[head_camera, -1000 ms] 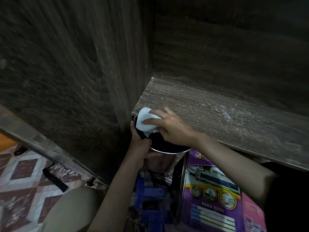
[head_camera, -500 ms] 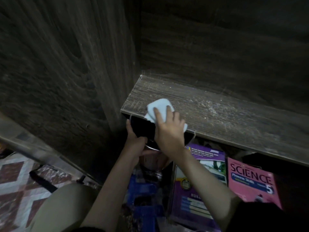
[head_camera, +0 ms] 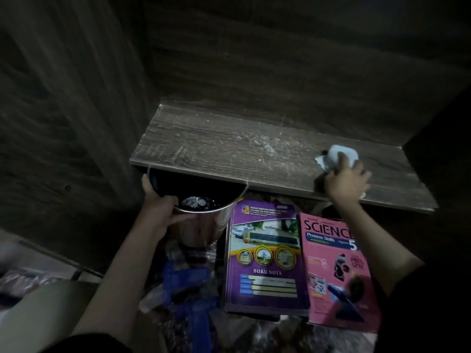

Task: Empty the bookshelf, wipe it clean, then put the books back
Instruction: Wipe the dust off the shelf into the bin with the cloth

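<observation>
A dark wooden shelf board (head_camera: 229,146) with pale dust streaks holds no books. My right hand (head_camera: 346,182) holds a crumpled white cloth (head_camera: 341,156) against the board near its right end. My left hand (head_camera: 158,202) grips the rim of a shiny metal bucket (head_camera: 204,225) held just under the shelf's front left edge; bits of debris lie inside it. Below the shelf lie a purple "Buku Nota" book (head_camera: 265,253) and a pink "Science" book (head_camera: 336,271).
The cabinet's dark side wall (head_camera: 71,123) stands at the left, its back panel (head_camera: 280,59) behind the shelf. Blue and patterned clutter (head_camera: 188,281) lies on the floor under the bucket. A tiled floor patch (head_camera: 23,278) shows at far left.
My right hand has swept the cloth from the shelf's left front edge, above the bucket, across to its right end. The left hand still holds the bucket in the same spot.
</observation>
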### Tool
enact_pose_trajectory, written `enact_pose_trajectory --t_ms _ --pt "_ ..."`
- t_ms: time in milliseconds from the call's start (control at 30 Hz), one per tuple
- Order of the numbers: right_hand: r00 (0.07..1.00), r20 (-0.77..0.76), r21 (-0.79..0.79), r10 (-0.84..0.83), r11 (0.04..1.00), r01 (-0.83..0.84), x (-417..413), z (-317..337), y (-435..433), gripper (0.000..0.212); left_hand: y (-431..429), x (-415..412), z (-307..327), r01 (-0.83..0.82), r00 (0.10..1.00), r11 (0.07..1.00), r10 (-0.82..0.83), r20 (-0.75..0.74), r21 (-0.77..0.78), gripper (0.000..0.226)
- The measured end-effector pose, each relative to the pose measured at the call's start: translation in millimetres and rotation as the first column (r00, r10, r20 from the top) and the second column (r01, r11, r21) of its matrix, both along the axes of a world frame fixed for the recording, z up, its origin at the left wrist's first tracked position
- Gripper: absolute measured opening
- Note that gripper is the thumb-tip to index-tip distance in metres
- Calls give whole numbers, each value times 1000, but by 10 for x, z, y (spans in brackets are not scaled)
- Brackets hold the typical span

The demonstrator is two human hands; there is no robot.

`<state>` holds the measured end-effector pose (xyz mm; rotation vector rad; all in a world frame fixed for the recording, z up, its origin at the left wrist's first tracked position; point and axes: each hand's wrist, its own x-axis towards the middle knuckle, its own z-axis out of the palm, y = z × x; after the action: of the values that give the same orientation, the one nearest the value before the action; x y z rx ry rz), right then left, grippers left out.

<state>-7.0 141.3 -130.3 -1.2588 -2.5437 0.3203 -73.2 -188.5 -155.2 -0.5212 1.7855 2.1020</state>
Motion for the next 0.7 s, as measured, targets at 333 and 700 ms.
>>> enact_pose_trajectory --t_ms 333,700 --pt "822 111 35 559 824 -566 -687 -166 -2028 65 4 -31 -42 -1 1000 999 2 9 -35 87" --pt "527 -613 -198 588 531 -824 -472 122 -1489 47 2 -59 -35 -7 1000 999 7 1 -36 87"
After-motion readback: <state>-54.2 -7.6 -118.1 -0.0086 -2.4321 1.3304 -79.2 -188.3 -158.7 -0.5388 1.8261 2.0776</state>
